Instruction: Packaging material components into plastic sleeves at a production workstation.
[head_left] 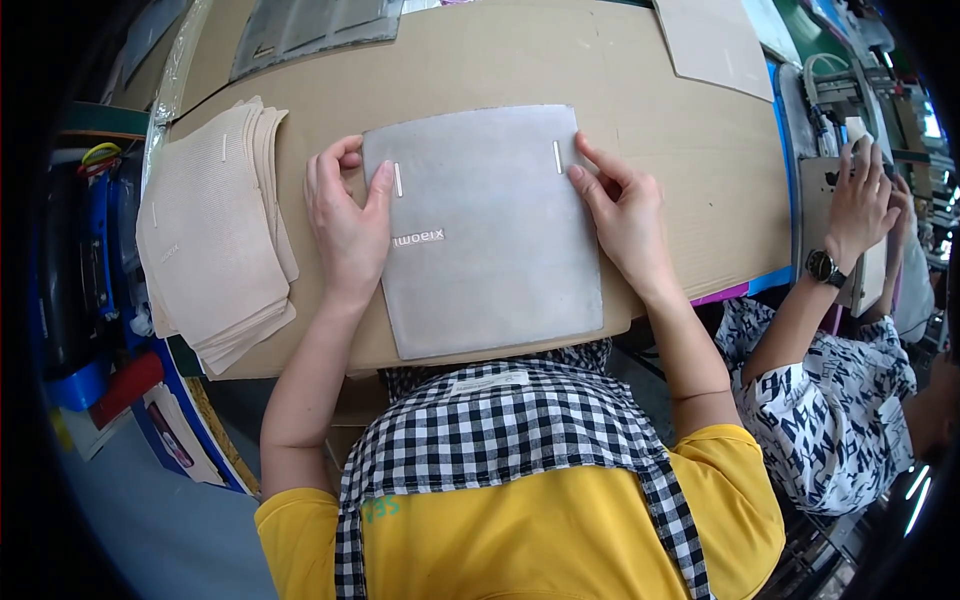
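Observation:
A flat grey plate (pixel 490 270), roughly rectangular, lies before me on the cardboard-covered table. Two narrow slots pierce its upper part, and cut-out lettering sits near its left edge. My left hand (pixel 348 215) holds the plate's upper left side, its thumb on the edge and its fingers bent beside it. At the upper right side, my right hand (pixel 625 210) grips the edge between thumb and bent fingers. Whether any sheet lies under the plate is hidden.
A fanned stack of beige sheets (pixel 205 240) lies at the left. Another grey plate (pixel 315 35) lies at the far left, and a beige board (pixel 712 45) at the far right. A co-worker's hand (pixel 860 200) works at the right beside the cardboard surface (pixel 700 150).

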